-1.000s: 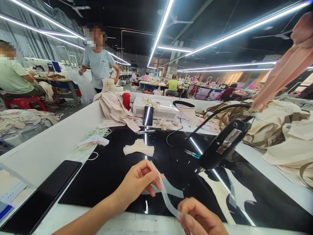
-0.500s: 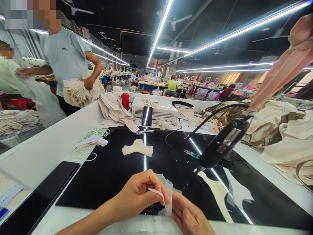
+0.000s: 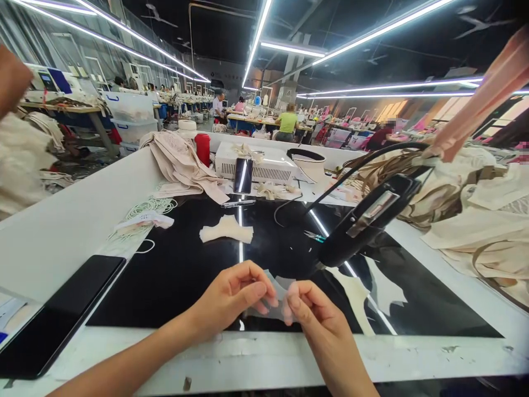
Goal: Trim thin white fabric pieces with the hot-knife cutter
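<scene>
A small piece of sheer, whitish fabric [image 3: 278, 284] spans the gap between my hands, low over the black work surface [image 3: 165, 286]. My left hand [image 3: 237, 292], thumb and fingers curled together, grips its left side. On the other side my right hand [image 3: 316, 311] pinches its edge between thumb and fingertips. The fingers cover part of the fabric, and whether there is more than one layer is hard to make out. Beyond my hands lies a cream shaped pad [image 3: 226, 229]. To the right are a cream curved piece [image 3: 351, 295] and a sheer white cut piece [image 3: 384, 286].
A black handheld machine [image 3: 363, 218] hangs at the right, its cord looping behind. Teal-handled snips [image 3: 314, 236] lie beside it. A large phone [image 3: 61, 314] rests at the left, with pale green cord [image 3: 151, 207] behind it. Beige fabric [image 3: 182, 162] and a white box [image 3: 256, 168] stand at the back.
The sheer fabric, raised upright between my fingers before, is now lower and flatter. My right hand has turned to pinch its edge. The view has shifted, and the co-worker at left is mostly out of frame.
</scene>
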`<move>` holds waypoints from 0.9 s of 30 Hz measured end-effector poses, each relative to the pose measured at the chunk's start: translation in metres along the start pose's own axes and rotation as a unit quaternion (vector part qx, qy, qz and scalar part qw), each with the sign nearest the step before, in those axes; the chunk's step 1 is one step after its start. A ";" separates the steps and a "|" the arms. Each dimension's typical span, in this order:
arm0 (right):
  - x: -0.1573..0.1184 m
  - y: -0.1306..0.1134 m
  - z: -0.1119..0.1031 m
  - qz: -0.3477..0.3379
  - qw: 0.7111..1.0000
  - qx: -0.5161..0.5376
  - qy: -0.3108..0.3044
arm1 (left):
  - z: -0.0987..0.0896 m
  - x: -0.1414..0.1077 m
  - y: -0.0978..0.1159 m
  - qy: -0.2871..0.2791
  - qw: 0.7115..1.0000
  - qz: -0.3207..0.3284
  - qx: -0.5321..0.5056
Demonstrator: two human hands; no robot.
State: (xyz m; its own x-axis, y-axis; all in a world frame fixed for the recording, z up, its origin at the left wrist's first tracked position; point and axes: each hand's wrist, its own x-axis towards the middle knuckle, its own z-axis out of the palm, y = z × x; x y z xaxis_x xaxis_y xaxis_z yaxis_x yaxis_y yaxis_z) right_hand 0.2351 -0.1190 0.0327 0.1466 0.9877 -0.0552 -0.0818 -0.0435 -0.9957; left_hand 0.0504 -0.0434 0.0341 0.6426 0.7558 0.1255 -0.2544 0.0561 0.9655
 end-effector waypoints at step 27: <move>0.031 0.027 -0.028 -0.304 0.848 -0.434 -0.014 | -0.006 0.002 -0.015 0.118 0.890 -0.055 0.438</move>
State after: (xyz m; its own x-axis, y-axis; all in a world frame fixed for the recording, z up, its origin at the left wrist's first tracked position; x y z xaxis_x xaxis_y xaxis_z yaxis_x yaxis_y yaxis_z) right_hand 0.2649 -0.0939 0.0017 -0.1231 0.8700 0.4775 0.7582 0.3929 -0.5203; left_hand 0.0507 -0.0389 0.0180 0.4335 0.8987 0.0669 0.5275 -0.3133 0.7897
